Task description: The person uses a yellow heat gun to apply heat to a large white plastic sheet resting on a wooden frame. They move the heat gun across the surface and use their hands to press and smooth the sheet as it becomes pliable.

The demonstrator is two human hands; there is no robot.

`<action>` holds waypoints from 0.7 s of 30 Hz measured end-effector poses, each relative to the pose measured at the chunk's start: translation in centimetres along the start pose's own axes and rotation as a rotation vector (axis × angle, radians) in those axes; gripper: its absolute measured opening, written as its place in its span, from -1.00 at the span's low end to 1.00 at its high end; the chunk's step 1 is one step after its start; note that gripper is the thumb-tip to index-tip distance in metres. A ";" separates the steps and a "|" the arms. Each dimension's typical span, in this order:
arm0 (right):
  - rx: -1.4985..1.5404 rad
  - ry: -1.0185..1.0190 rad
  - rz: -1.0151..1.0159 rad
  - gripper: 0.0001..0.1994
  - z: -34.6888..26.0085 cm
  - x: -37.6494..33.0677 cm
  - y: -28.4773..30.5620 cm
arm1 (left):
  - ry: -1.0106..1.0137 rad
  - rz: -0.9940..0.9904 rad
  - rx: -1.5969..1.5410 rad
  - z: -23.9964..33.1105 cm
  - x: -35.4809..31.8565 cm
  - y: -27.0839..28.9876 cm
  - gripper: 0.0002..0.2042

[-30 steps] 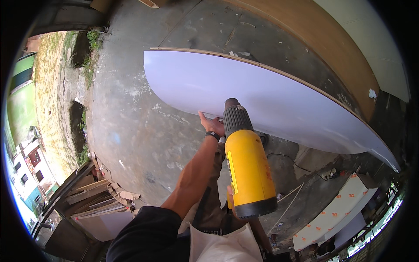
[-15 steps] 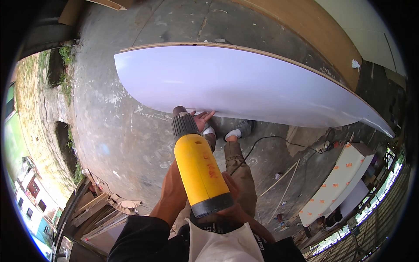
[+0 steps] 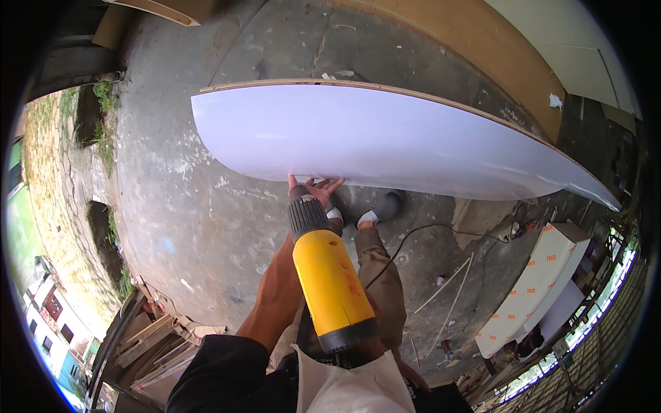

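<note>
A yellow heat gun [image 3: 332, 281] with a black ribbed collar and dark nozzle points away from me, toward the near edge of a glossy white sheet [image 3: 372, 134]. My right hand [image 3: 374, 307] grips it from below; the gun's body hides most of that hand and the handle. My left hand [image 3: 321, 191] is stretched out past the nozzle, fingers spread, with the tips at the sheet's near edge. Part of this hand is covered by the nozzle and collar. The sheet curves downward at its near side and has a thin wooden strip along its far edge.
A black cord [image 3: 441, 226] crosses the concrete floor on the right, beside thin sticks [image 3: 451, 292]. Wood scraps [image 3: 155, 344] are piled at lower left. A white printed panel [image 3: 527, 296] stands at right, and a large brown board [image 3: 475, 51] at the far side.
The heat gun has shifted a little right and toward me, its nozzle drawn back from the sheet. More of my left hand's fingers show along the edge. The sheet appears slightly lower in view.
</note>
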State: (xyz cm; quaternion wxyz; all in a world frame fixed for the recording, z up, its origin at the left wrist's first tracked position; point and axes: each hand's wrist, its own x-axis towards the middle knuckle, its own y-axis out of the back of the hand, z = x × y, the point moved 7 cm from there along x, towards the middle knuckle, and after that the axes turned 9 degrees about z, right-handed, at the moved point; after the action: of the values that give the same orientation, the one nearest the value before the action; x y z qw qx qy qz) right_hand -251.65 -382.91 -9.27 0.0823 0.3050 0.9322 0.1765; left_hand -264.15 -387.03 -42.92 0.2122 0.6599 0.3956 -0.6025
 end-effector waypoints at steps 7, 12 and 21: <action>-0.040 -0.015 0.032 -0.59 0.0 -0.4 0.4 | -0.008 0.008 0.063 -1.2 0.5 -1.0 -0.01; -0.061 -0.028 0.039 -0.60 -0.2 -0.8 0.8 | -0.019 -0.017 0.080 -1.3 -1.0 -1.4 -0.05; -0.147 -0.081 0.142 -0.61 -2.3 -0.9 4.4 | -0.226 0.038 0.371 4.2 -3.1 2.5 -0.05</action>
State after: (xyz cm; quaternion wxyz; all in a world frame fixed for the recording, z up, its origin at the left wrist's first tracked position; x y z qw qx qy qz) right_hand -249.14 -380.81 -5.42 0.1293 0.3701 0.8887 0.2375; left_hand -264.77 -392.51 -41.22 0.1415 0.6234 0.2393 -0.7308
